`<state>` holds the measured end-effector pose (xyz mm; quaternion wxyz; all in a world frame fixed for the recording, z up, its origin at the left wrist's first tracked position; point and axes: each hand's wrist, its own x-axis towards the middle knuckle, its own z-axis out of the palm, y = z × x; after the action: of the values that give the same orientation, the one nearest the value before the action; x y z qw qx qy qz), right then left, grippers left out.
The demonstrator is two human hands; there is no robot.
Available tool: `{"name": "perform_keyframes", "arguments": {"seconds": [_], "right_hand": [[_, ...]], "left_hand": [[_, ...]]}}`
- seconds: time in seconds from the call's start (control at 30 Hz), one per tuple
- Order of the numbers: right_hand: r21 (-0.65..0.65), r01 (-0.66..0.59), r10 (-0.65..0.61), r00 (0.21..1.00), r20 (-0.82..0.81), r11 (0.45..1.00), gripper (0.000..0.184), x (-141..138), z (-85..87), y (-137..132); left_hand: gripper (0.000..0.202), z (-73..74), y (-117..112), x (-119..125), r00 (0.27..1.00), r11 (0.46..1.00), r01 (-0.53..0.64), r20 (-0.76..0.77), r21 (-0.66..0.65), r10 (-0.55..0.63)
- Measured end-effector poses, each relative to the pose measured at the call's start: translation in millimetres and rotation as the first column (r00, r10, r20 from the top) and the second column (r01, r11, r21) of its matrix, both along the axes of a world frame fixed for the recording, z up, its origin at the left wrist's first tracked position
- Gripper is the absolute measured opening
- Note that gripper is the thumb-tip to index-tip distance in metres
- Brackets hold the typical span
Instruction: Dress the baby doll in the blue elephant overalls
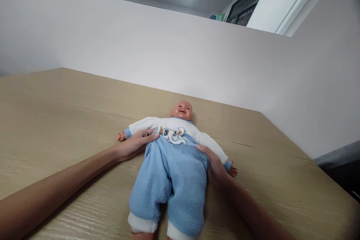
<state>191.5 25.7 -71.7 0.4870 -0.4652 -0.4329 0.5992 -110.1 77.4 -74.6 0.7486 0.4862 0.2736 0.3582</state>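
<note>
A baby doll [182, 111] lies on its back on the wooden table, its head toward the far wall and its arms spread. It wears a fleece romper [180, 165], white above and light blue below, with an elephant patch [174, 135] on the chest. My left hand [137, 142] grips the romper at one side of the waist, thumb on top beside the patch. On the other side, my right hand [215, 163] closes round the blue cloth, thumb over the front and fingers mostly hidden beneath. The doll's feet are cut off at the lower edge.
The light wooden table [70, 120] stretches out on both sides of the doll. Behind it runs a pale partition [157, 52], which meets a wall [317, 93] at the right. A dark object [343, 172] sits beyond the table's right edge.
</note>
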Motion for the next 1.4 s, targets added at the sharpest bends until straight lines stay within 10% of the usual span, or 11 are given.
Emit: {"name": "perform_keyframes", "arguments": {"seconds": [0.17, 0.4, 0.77, 1.07, 1.23, 1.4], "right_hand": [[-0.106, -0.08, 0.069, 0.993, -0.1, 0.991, 0.039, -1, 16.1, -5], [0.036, -0.147, 0.132, 0.954, 0.269, 0.989, 0.048, 26, 12.8, -26], [-0.055, -0.071, 0.06, 0.984, -0.17, 0.996, 0.051, 2, 8.0, -30], [0.174, -0.433, 0.274, 0.783, 0.558, 0.885, 0.066, 58, 27.0, -32], [0.202, -0.289, 0.215, 0.922, 0.322, 0.936, 0.066, 35, 14.2, -37], [0.051, 0.016, -0.018, 0.999, 0.04, 0.999, 0.027, 15, 0.4, -50]], "left_hand": [[0.037, -1.2, 1, -1, 0.999, 0.999, 0.044, 0.016, 0.0, -0.044], [0.039, 28.7, -8, -30, 0.925, 0.94, 0.278, -0.319, 0.195, -0.207], [0.048, 4.0, -15, -28, 0.974, 0.976, 0.204, -0.116, 0.076, -0.194], [0.074, 26.3, -7, -47, 0.842, 0.807, 0.45, -0.482, 0.382, -0.241], [0.043, 17.5, -14, -34, 0.9, 0.858, 0.368, -0.371, 0.36, -0.23], [0.036, -1.9, -23, -25, 0.981, 0.967, 0.172, -0.121, 0.188, -0.151]]}}
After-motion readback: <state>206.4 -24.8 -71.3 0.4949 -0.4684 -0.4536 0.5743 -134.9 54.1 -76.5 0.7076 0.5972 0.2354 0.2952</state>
